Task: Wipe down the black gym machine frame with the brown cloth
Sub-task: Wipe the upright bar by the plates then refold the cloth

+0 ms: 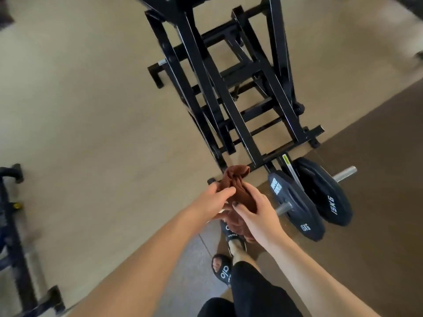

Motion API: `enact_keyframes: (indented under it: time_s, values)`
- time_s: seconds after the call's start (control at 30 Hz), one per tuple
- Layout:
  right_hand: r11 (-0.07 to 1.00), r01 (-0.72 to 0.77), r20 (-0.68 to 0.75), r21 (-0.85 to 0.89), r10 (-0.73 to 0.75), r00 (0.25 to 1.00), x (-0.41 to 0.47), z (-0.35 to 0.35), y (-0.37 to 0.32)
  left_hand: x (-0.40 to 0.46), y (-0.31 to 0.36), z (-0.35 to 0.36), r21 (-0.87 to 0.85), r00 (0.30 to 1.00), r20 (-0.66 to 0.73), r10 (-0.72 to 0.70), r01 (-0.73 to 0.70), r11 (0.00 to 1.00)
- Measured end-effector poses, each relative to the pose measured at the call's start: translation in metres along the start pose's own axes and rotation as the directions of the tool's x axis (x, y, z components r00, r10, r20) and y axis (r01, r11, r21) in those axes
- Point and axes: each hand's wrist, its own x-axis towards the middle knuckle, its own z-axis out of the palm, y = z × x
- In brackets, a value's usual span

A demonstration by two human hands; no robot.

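**Brown cloth bunched in both hands, just short of the frame**

Brown cloth (238, 191) sits slightly below centre, scrunched into a wad w/ a knobby bunch poking up at its 12 o'clock. That top bunch overlaps the low end of the black gym machine frame (231, 88) in the view; can't tell if it's actually touching the bar or just in front of it.

Left hand (216, 199) comes in from 7 o'clock, fingers curled round the cloth's left side, thumb on top. Right hand (258, 213) comes in from 5 o'clock, fingers wrapped around the cloth's right side and lower part, dark nail polish on the thumb. So both are gripping the cloth, hands nearly touching each other.

Frame runs from the cloth up to 12 o'clock, lots of crossbars and angled black tubes, standing on a tan floor (91, 110).

At 3-4 o'clock of the cloth: two black weight plates (320, 202) marked 15KG on a steel bar, standing on edge side by side on a darker brown mat (377, 179).

Below the hands, approx 6 o'clock: feet in black slides (223, 271) and black trousers.

Far left edge at 8-9 o'clock there's another dark machine (13, 225), blurry.
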Motion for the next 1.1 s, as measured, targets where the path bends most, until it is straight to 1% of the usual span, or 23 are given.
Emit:
enact_keyframes:
  time_s: [0.13, 0.23, 0.33, 0.43, 0.5, 0.6, 0.73, 0.8, 0.87, 0.97, 1.03, 1.1]
  values:
    - [0.998, -0.04, -0.039, -0.055, 0.038, 0.999, 0.043, 0.015, 0.001, 0.038, 0.013, -0.023, 0.106, 1.0, 0.012, -0.026, 0.024, 0.994]
    - [0.998, -0.049, -0.025, -0.031, 0.049, 0.998, 0.074, 0.027, 0.003, 0.069, 0.022, -0.04, 0.154, 0.998, 0.029, -0.056, 0.051, 0.987]
    - [0.995, -0.069, -0.072, -0.076, 0.064, 0.995, 0.103, 0.036, 0.011, 0.104, 0.034, -0.05, 0.247, 0.996, 0.062, -0.069, 0.051, 0.968]
    - [0.989, -0.114, -0.13, -0.092, 0.101, 0.986, 0.134, 0.05, 0.017, 0.142, 0.039, -0.061, 0.329, 0.989, 0.126, -0.078, 0.033, 0.944]
    - [0.984, -0.142, -0.183, -0.109, 0.12, 0.976, 0.157, 0.06, 0.025, 0.172, 0.041, -0.069, 0.415, 0.982, 0.172, -0.074, -0.004, 0.91]
    - [0.974, -0.198, -0.283, -0.11, 0.16, 0.946, 0.19, 0.077, 0.04, 0.223, 0.037, -0.082, 0.548, 0.962, 0.264, -0.073, -0.087, 0.832]
    - [0.957, -0.275, -0.436, -0.091, 0.21, 0.875, 0.237, 0.101, 0.077, 0.296, 0.022, -0.096, 0.641, 0.932, 0.359, -0.049, -0.208, 0.739]
    - [0.952, -0.295, -0.47, -0.077, 0.226, 0.853, 0.264, 0.113, 0.108, 0.336, 0.008, -0.1, 0.666, 0.917, 0.398, -0.021, -0.273, 0.694]
    - [0.944, -0.321, -0.494, -0.081, 0.241, 0.835, 0.292, 0.125, 0.143, 0.379, -0.012, -0.102, 0.718, 0.905, 0.424, -0.005, -0.333, 0.611]
    - [0.925, -0.331, -0.537, -0.184, 0.188, 0.822, 0.34, 0.138, 0.208, 0.452, -0.054, -0.096, 0.799, 0.889, 0.458, 0.023, -0.423, 0.427]
    - [0.899, -0.354, -0.567, -0.257, 0.156, 0.808, 0.369, 0.142, 0.254, 0.495, -0.084, -0.083, 0.843, 0.87, 0.492, 0.033, -0.485, 0.234]
    - [0.89, -0.34, -0.58, -0.305, 0.11, 0.808, 0.398, 0.14, 0.298, 0.538, -0.114, -0.067, 0.842, 0.839, 0.529, 0.125, -0.538, 0.043]
